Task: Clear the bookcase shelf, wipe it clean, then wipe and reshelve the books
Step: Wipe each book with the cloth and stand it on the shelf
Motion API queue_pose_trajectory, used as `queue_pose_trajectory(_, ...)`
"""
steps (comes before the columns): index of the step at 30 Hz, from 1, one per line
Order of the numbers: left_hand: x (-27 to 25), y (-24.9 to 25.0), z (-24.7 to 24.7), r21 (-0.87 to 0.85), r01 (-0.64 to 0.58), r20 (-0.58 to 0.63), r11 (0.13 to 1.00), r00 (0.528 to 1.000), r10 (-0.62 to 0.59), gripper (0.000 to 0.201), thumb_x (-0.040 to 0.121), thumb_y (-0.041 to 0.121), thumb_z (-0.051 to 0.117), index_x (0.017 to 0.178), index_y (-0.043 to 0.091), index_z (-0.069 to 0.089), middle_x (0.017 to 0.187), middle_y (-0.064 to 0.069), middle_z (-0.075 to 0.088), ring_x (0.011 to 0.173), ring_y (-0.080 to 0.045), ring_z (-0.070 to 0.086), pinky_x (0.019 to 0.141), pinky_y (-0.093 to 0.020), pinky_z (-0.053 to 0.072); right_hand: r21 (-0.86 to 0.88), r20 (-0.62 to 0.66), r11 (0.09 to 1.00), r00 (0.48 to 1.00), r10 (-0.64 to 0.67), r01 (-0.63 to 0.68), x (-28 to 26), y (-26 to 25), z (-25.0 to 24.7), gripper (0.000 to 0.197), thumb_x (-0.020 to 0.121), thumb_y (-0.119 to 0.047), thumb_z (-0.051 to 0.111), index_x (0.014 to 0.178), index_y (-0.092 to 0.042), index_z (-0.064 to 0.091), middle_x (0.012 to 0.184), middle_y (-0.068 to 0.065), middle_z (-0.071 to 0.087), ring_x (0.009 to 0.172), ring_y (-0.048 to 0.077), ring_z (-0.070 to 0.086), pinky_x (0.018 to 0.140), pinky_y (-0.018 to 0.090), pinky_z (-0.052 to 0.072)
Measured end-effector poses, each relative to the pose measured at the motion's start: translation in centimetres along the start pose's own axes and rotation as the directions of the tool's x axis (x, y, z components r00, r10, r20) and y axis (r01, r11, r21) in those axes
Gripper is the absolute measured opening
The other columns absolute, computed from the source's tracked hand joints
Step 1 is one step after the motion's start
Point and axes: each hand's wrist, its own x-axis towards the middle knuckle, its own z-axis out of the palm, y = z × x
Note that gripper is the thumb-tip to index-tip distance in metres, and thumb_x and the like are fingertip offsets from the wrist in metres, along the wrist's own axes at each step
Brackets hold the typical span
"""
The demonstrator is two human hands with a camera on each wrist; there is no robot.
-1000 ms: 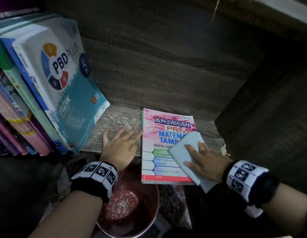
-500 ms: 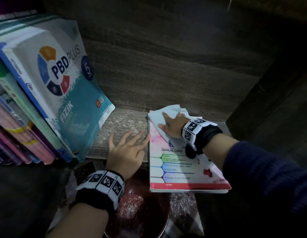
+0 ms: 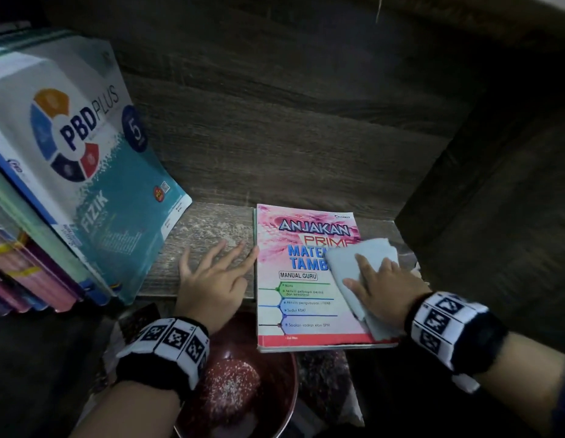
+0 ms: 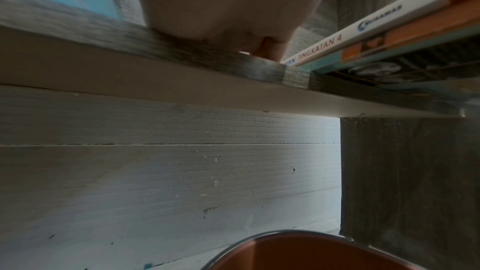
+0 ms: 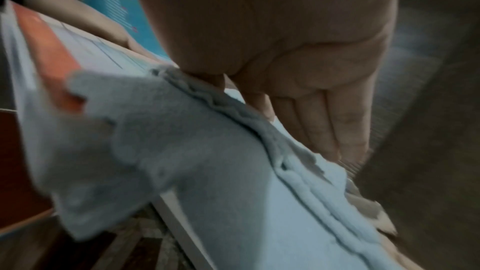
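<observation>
A pink "Anjakan Prima" book (image 3: 301, 279) lies flat on the wooden shelf (image 3: 205, 235), its near end hanging over the front edge. My right hand (image 3: 385, 282) presses a pale blue cloth (image 3: 353, 263) flat onto the book's right half, fingers straight; the right wrist view shows the cloth (image 5: 207, 171) under the fingers (image 5: 324, 122). My left hand (image 3: 211, 273) lies flat on the shelf, fingertips touching the book's left edge. In the left wrist view the book's spine (image 4: 363, 34) lies beside the palm (image 4: 228, 1).
A row of books leans at the left, a teal "PBD Plus Fizik" book (image 3: 85, 172) outermost. A red bowl (image 3: 243, 390) sits below the shelf's front edge. The bookcase side wall (image 3: 483, 216) stands close on the right, the back panel (image 3: 290, 121) behind.
My right hand has drawn the cloth back from the book's far top edge to its right middle. The left hand has stayed flat beside the book.
</observation>
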Motion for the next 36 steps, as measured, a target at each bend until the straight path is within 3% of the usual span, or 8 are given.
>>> queue_pose_trajectory(6, 0.0, 0.1, -0.2, -0.013, 0.004, 0.001, 1.0, 1.0, -0.004, 0.071, 0.075, 0.052, -0.01, 0.141, 0.061, 0.016, 0.153, 0.031, 0.013, 0.146, 0.0, 0.005, 0.115, -0.048, -0.016, 0.128, 0.034, 0.971, 0.98, 0.198, -0.201, 2.6, 3.5, 1.8, 0.07, 0.094, -0.063, 0.005, 0.153, -0.025, 0.008, 0.158, 0.022, 0.009, 0.147, 0.034, 0.011, 0.118, 0.049, 0.012)
queue_pose_trajectory(10, 0.1, 0.6, -0.4, -0.159, 0.014, -0.111, 0.987, 0.993, -0.032, 0.071, 0.078, 0.062, 0.004, 0.136, 0.051, 0.042, 0.149, 0.024, 0.035, 0.144, -0.002, 0.021, 0.116, -0.046, -0.011, 0.104, -0.047, 0.943, 0.945, 0.323, -0.317, 3.9, 3.7, 1.0, 0.066, 0.097, -0.057, 0.016, 0.152, -0.02, 0.015, 0.156, 0.017, 0.022, 0.143, 0.03, 0.023, 0.117, 0.053, 0.01)
queue_pose_trajectory(12, 0.1, 1.3, -0.6, -0.204, 0.035, -0.145, 0.978, 0.987, -0.066, 0.079, 0.078, 0.075, 0.01, 0.135, 0.039, 0.051, 0.147, 0.02, 0.04, 0.143, -0.003, 0.023, 0.117, -0.046, -0.01, 0.166, -0.179, 0.948, 0.937, 0.301, -0.272, 3.3, 3.3, -0.1, 0.063, 0.098, -0.049, 0.02, 0.151, -0.016, 0.018, 0.15, 0.012, 0.037, 0.137, 0.024, 0.037, 0.117, 0.052, 0.01)
queue_pose_trajectory(16, -0.2, 2.7, -0.3, -0.009, 0.038, 0.015, 0.999, 0.999, -0.038, 0.087, 0.079, 0.086, 0.005, 0.151, 0.039, 0.019, 0.158, 0.019, 0.008, 0.149, -0.009, -0.003, 0.114, -0.053, -0.016, 0.3, -0.407, 0.954, 0.906, 0.116, 0.013, -0.2, 0.9, -2.1, 0.046, 0.098, -0.04, 0.035, 0.137, -0.017, 0.04, 0.109, 0.008, 0.067, 0.104, 0.026, 0.061, 0.098, 0.036, 0.042)
queue_pose_trajectory(20, 0.1, 3.2, -0.5, 0.009, 0.082, 0.125, 0.997, 0.989, -0.083, 0.07, 0.092, 0.07, 0.01, 0.154, 0.037, 0.006, 0.16, 0.014, -0.008, 0.146, -0.012, -0.019, 0.11, -0.056, -0.023, 0.551, -0.337, 0.814, 0.941, 0.018, 0.182, -1.4, -1.1, -2.0, 0.04, 0.096, -0.027, 0.048, 0.136, -0.021, 0.047, 0.105, 0.013, 0.067, 0.101, 0.03, 0.06, 0.084, 0.033, 0.047)
queue_pose_trajectory(24, 0.1, 2.2, -0.7, -0.146, 0.141, 0.131, 0.979, 0.984, -0.122, 0.061, 0.102, 0.048, 0.025, 0.156, 0.023, 0.009, 0.162, 0.004, -0.004, 0.145, -0.01, -0.02, 0.11, -0.045, -0.028, 0.579, -0.219, 0.808, 0.976, 0.023, 0.111, -0.5, -1.9, -1.7, 0.042, 0.094, -0.026, 0.049, 0.136, -0.021, 0.047, 0.122, 0.013, 0.057, 0.115, 0.029, 0.052, 0.097, 0.033, 0.044)
queue_pose_trajectory(30, -1.3, 2.8, -3.1, -0.822, 0.239, 0.109, 0.518, 0.957, -0.268, 0.051, 0.101, 0.009, 0.046, 0.15, 0.013, 0.031, 0.156, 0.001, 0.027, 0.144, -0.012, 0.021, 0.117, -0.028, 0.014, 0.718, -0.026, 0.696, 0.999, 0.021, 0.004, 0.6, -2.9, -1.4, 0.034, 0.09, -0.02, 0.048, 0.123, -0.015, 0.053, 0.121, 0.011, 0.054, 0.104, 0.027, 0.06, 0.09, 0.042, 0.053)
queue_pose_trajectory(36, -3.1, 4.0, -4.9, -0.858, 0.116, -0.024, 0.501, 0.964, -0.265, 0.046, 0.104, 0.018, 0.039, 0.149, 0.016, 0.032, 0.128, 0.02, 0.037, 0.118, 0.002, 0.035, 0.087, -0.007, 0.028, 0.904, 0.019, 0.427, 1.0, 0.006, -0.02, 0.7, -3.5, -1.3, 0.024, 0.098, -0.024, 0.047, 0.122, -0.025, 0.045, 0.112, 0.003, 0.066, 0.095, 0.018, 0.066, 0.076, 0.032, 0.054)
